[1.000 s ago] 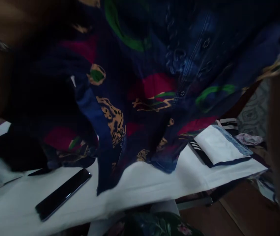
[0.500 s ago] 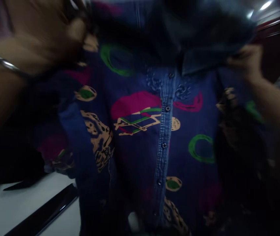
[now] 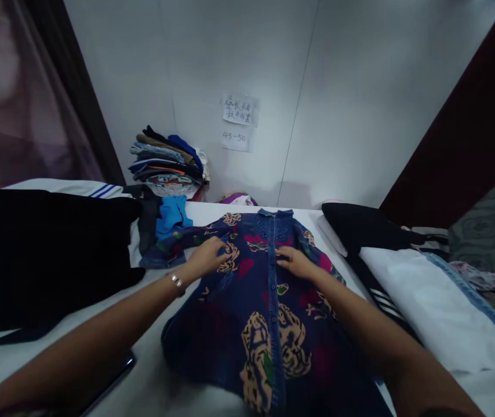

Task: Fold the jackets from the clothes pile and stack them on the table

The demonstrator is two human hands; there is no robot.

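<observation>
A navy blue button-front shirt (image 3: 247,289) with magenta, green and tan prints lies face up on a white surface. Its collar points toward the wall, and its left-side sleeve stretches out sideways. My left hand (image 3: 207,256), with a silver bracelet at the wrist, is at the left of the shirt's chest, fingers apart and holding nothing. My right hand (image 3: 295,262) is beside the button strip, its fingers loosely spread and empty. Whether either hand touches the cloth is hard to tell. My right forearm covers part of the shirt's right side.
Black clothing (image 3: 47,255) lies at the left, beside a bright blue cloth (image 3: 173,215). A stack of folded clothes (image 3: 167,159) stands at the back. White and black garments (image 3: 430,301) lie at the right. Handwritten paper notes (image 3: 239,110) hang on the wall. A dark, shiny-edged object (image 3: 115,379) sits at lower left.
Half a second ago the shirt was held up close to the camera, a hand at either side of its collar. Now it lies flat, let go, with both hands over its chest.
</observation>
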